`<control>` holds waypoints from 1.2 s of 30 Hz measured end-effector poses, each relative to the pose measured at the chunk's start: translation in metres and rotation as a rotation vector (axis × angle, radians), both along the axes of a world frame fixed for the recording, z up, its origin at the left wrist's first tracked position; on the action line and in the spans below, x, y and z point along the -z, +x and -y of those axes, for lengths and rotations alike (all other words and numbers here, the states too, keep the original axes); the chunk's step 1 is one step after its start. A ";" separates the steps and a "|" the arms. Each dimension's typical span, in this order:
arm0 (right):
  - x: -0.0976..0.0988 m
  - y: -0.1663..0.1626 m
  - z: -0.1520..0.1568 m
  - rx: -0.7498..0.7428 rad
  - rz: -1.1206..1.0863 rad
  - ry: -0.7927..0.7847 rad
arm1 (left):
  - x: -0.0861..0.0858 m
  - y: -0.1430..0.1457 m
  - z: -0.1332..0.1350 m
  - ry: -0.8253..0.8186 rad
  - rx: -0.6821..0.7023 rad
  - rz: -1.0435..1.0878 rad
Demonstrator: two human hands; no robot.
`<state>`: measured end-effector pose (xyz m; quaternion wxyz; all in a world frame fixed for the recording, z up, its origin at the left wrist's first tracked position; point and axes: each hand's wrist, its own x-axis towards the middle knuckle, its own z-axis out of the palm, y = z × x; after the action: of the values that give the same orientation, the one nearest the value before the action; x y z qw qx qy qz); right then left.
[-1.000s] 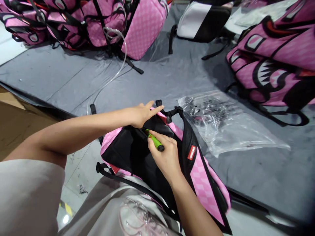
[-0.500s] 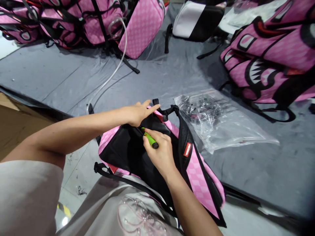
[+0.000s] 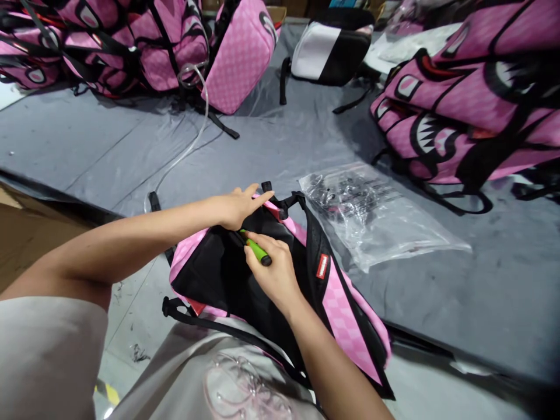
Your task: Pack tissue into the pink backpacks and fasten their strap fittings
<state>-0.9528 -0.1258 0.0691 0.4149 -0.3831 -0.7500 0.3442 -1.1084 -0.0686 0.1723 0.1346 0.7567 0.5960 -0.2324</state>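
A pink checkered backpack [image 3: 227, 274] with a black back panel lies tilted across my lap and the table's edge. My left hand [image 3: 238, 208] presses on its upper part, fingers stretched out, holding nothing I can see. Just below it, my right hand [image 3: 273, 262] is closed around a bright green tool [image 3: 258, 251] with a black butt end. The tool's dark tip points at the black panel beside my left hand; its exact kind cannot be made out. A black shoulder strap [image 3: 315, 245] with a red label [image 3: 322, 266] runs along the right side.
A clear plastic bag [image 3: 385, 221] with dark contents lies right of the backpack on the grey-covered table [image 3: 262, 146]. Pink backpacks [image 3: 459, 116] are piled at right, others [image 3: 161, 46] at back left. A white-and-black bag [image 3: 332, 52] stands behind. A clear tube [image 3: 192, 143] crosses the left side.
The view has shifted slightly, so most things sit a little further left. Both hands stay at the same part of the backpack, with the green tool still in my right hand.
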 end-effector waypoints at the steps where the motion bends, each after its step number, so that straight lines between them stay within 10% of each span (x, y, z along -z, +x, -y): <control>1: 0.000 0.000 0.000 -0.023 -0.001 -0.009 | 0.000 0.000 0.000 0.002 0.000 0.003; 36: -0.001 0.001 -0.003 0.019 0.025 0.004 | -0.002 0.001 0.002 0.018 -0.006 -0.003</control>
<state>-0.9520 -0.1227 0.0704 0.4094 -0.3936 -0.7523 0.3340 -1.1078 -0.0702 0.1740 0.1274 0.7559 0.6005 -0.2277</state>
